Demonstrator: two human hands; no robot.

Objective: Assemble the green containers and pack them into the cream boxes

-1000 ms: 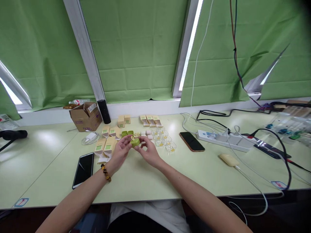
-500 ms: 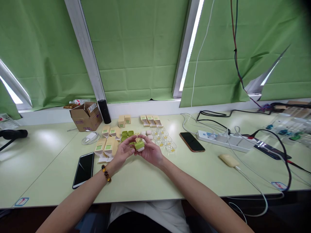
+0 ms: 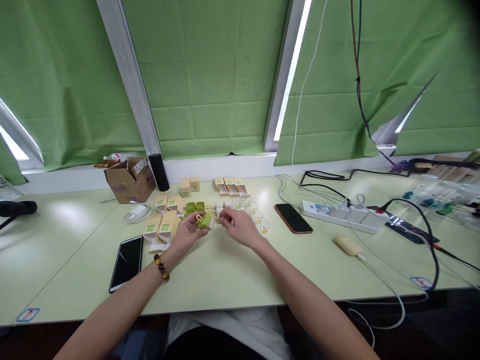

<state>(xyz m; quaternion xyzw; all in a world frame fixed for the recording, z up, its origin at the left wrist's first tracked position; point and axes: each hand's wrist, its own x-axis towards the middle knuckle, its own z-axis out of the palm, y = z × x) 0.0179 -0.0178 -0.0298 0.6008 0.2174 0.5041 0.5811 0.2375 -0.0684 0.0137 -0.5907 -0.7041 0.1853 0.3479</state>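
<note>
My left hand (image 3: 188,233) grips a small green case (image 3: 204,221) with a yellow ring on top, held just above the pale green table (image 3: 225,272). My right hand (image 3: 238,226) is a little to the right of the case, fingers pinched together near a small white piece; what they hold is too small to make out. Behind the hands lie green cases (image 3: 195,206), small tan boxes (image 3: 162,226) and several clear trays (image 3: 258,222) with yellow bits.
A black phone (image 3: 127,255) lies to the left, another phone (image 3: 293,218) to the right. A cardboard box (image 3: 130,179) and black cylinder (image 3: 159,172) stand at the back. A power strip (image 3: 337,212), cables and a yellow charger (image 3: 348,245) fill the right side.
My right hand has let go of the green case and moved right. The case stays in my left hand, a little farther from me.
</note>
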